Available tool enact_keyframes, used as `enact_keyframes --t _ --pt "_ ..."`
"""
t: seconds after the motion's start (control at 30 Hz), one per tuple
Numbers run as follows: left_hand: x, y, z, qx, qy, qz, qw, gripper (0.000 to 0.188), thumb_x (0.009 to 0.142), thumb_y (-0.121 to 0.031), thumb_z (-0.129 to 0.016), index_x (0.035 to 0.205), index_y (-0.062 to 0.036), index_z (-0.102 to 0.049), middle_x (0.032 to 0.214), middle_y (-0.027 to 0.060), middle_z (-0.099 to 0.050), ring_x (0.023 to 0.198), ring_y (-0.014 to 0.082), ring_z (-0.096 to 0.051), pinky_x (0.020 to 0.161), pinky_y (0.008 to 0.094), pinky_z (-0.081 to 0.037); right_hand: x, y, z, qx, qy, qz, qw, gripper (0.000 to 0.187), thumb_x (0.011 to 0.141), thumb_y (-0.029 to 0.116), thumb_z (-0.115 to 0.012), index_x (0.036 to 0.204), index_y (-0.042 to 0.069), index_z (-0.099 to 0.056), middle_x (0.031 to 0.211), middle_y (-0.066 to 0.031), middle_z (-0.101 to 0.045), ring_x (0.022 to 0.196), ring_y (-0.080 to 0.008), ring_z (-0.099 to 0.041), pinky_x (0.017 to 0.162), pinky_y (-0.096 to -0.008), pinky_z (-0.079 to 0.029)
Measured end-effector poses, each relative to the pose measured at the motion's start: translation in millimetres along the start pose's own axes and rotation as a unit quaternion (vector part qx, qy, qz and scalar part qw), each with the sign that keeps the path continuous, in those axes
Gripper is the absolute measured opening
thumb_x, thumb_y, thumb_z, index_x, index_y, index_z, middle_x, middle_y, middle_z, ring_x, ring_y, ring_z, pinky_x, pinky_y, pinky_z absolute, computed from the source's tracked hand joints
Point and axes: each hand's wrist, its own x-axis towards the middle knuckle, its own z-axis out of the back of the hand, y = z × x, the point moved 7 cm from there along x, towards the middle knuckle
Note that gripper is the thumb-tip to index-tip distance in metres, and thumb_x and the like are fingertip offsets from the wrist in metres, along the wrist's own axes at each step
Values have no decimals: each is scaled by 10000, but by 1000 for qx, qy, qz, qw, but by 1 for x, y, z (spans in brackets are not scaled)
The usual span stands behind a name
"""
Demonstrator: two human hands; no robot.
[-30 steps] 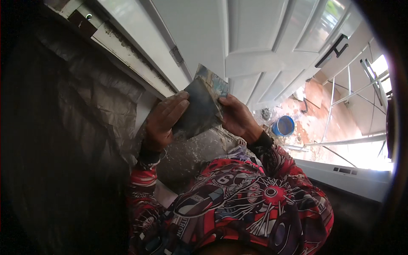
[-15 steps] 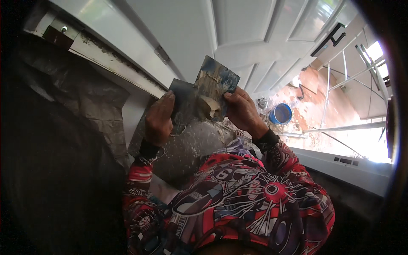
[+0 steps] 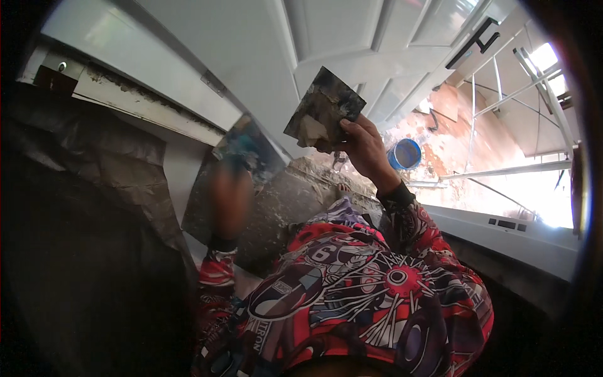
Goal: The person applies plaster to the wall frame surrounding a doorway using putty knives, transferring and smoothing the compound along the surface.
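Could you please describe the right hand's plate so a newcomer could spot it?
Start at the large white panelled door; before it, the right hand grips a dark, flat, squarish plate. Unlike the bluish, flat plate in the left hand, it bears a pale beige lump.

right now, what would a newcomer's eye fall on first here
Probably the loud red-and-black patterned shirt, filling the bottom middle. Next, near the centre, the right hand grips a smeared plate against the white door, while the left hand, blurred, holds a bluish plate to its left. Off to the right, the blue bucket stands out on the bright, stained floor.
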Motion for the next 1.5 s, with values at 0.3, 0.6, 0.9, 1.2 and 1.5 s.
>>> enact_keyframes --t 0.3,0.6,0.9,1.2,1.5 --pt "-15 10 -36 -278 7 52 959 128 907 11 -559 1025 -19 -598 897 -7 -606 773 61 -523 693 236 -448 -3 5 -16 -7 -17 10 1000 375 966 151 -515 1276 -55 -478 1169 -171 -607 1007 -282 -658 835 -380 -582" --pt "-11 9 -40 -283 20 60 957 123 884 32 -564 988 -9 -615 915 -10 -614 780 57 -526 687 235 -442 5 -7 -18 -27 22 -1 999 357 991 142 -488 1287 -57 -476 1204 -158 -600 1041 -272 -647 880 -386 -570" --pt "-2 30 -72 -386 52 125 912 80 905 -38 -586 984 -41 -600 973 33 -617 897 152 -587 809 325 -484 3 -10 -29 -423 76 152 890 142 929 46 -523 961 -90 -493 796 -291 -544 729 -420 -592 644 -464 -439" --pt "12 20 -80 -460 81 116 877 264 910 -11 -543 1170 16 -581 1128 102 -653 1031 210 -638 898 365 -517 -20 2 -44 -580 200 129 779 203 887 6 -509 1079 -53 -537 820 -273 -586 828 -479 -557 683 -488 -449" --pt "19 -14 -72 -479 86 143 862 245 908 27 -513 1142 22 -586 1020 55 -639 914 157 -630 869 343 -523 -34 -27 -37 -707 221 23 672 269 862 5 -495 1126 -8 -545 823 -263 -620 821 -420 -625 702 -498 -482"
